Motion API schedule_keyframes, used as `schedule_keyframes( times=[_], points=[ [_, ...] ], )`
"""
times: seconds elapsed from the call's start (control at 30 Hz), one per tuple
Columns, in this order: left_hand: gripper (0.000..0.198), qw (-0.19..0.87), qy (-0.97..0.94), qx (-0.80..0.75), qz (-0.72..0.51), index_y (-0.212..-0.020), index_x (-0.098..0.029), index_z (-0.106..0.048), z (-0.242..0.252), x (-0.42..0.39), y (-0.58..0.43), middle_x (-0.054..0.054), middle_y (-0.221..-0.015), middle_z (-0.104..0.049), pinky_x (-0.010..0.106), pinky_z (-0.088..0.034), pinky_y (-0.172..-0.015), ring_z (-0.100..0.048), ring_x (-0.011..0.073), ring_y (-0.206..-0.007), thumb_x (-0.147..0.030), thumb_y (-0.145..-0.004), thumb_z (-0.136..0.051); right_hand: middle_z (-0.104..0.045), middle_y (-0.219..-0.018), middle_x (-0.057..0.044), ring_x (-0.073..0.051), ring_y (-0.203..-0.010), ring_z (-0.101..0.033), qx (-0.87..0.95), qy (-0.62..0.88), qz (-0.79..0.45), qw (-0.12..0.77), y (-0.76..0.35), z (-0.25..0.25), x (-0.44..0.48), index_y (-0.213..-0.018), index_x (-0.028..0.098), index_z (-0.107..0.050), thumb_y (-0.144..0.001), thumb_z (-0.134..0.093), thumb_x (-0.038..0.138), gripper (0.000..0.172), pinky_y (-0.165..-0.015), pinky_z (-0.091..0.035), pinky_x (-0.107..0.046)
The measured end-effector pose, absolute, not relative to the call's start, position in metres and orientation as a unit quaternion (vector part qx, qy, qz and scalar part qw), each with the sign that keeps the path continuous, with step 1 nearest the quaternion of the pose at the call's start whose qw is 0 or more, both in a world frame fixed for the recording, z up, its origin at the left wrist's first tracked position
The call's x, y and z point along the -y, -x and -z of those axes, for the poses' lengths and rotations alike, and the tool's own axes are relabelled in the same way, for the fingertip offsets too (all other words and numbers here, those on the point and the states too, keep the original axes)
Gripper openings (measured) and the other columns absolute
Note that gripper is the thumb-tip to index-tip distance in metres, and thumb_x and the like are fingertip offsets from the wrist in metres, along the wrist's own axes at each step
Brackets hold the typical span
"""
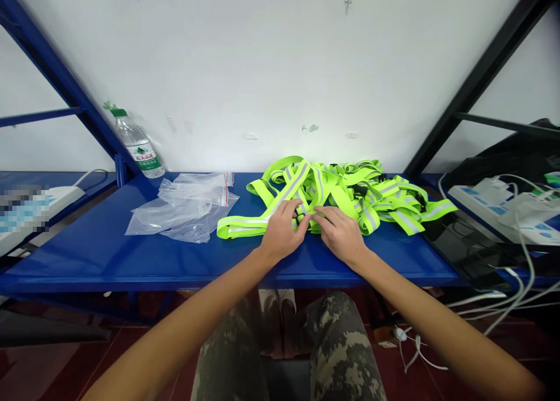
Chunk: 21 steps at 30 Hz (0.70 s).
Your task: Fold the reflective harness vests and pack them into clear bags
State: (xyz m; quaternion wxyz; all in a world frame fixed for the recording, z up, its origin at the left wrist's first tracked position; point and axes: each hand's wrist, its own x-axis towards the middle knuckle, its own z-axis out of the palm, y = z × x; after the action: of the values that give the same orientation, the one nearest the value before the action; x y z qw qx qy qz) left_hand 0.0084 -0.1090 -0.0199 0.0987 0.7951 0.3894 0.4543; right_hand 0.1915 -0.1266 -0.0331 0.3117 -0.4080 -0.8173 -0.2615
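A heap of neon-yellow reflective straps (pixel 389 200) with grey stripes and black buckles lies on the blue table (pixel 109 249). At the heap's near edge, my left hand (pixel 283 231) is closed on a reflective strap, beside a small black piece partly hidden by the fingers. My right hand (pixel 340 233) is just to the right, its thumb and fingertips pinched on the same strapping and almost meeting the left fingertips. A folded length of strap (pixel 238 227) sticks out left of my left hand. What lies under the fingers is hidden.
Clear zip bags (pixel 188 206) lie left of the straps. A water bottle (pixel 137 144) with a green cap leans at the back left against the wall. Power strips stand at both sides, with white cables (pixel 525 261) trailing on the right. Blue (pixel 65 69) and black (pixel 472 86) frame posts flank the table.
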Motion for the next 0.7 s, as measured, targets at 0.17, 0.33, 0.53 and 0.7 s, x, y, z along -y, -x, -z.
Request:
schedule_keyframes(
  times=[0.17, 0.33, 0.53, 0.7],
  points=[
    [0.039, 0.028, -0.861, -0.331, -0.385, -0.121, -0.016, -0.056, 0.02, 0.112, -0.007, 0.013, -0.122, -0.062, 0.041, -0.047, -0.103, -0.057, 0.0257, -0.115, -0.031, -0.086, -0.062, -0.066, -0.103, -0.015, -0.026, -0.095, -0.06, 0.808, 0.423, 0.241, 0.333, -0.189, 0.034, 0.126, -0.106, 0.015, -0.068, -0.087, -0.046, 0.006, 0.031, -0.077, -0.053, -0.038],
    [0.026, -0.04, -0.87, -0.355, -0.34, -0.112, -0.016, -0.061, 0.025, 0.108, -0.002, 0.01, -0.111, -0.067, 0.038, -0.05, -0.095, -0.06, 0.0237, -0.105, -0.014, -0.089, -0.048, -0.065, -0.104, -0.014, -0.025, -0.095, -0.057, 0.82, 0.388, 0.238, 0.348, -0.191, 0.036, 0.126, -0.11, 0.015, -0.065, -0.091, -0.044, 0.006, 0.03, -0.084, -0.052, -0.038],
    [0.015, -0.122, -0.842, -0.409, -0.329, -0.092, -0.019, -0.062, 0.024, 0.113, 0.012, 0.008, -0.1, -0.066, 0.038, -0.05, -0.087, -0.058, 0.0239, -0.095, -0.013, -0.089, -0.049, -0.066, -0.103, -0.014, -0.027, -0.096, -0.057, 0.834, 0.394, 0.217, 0.321, -0.192, 0.036, 0.128, -0.107, 0.015, -0.067, -0.089, -0.045, 0.005, 0.029, -0.082, -0.051, -0.04],
    [0.014, -0.122, -0.856, -0.425, -0.268, -0.089, -0.018, -0.06, 0.022, 0.118, 0.013, 0.009, -0.1, -0.065, 0.04, -0.05, -0.087, -0.057, 0.0262, -0.099, -0.011, -0.086, -0.049, -0.067, -0.102, -0.012, -0.026, -0.096, -0.057, 0.855, 0.38, 0.185, 0.301, -0.192, 0.035, 0.13, -0.102, 0.015, -0.069, -0.084, -0.047, 0.001, 0.031, -0.081, -0.053, -0.039]
  ],
)
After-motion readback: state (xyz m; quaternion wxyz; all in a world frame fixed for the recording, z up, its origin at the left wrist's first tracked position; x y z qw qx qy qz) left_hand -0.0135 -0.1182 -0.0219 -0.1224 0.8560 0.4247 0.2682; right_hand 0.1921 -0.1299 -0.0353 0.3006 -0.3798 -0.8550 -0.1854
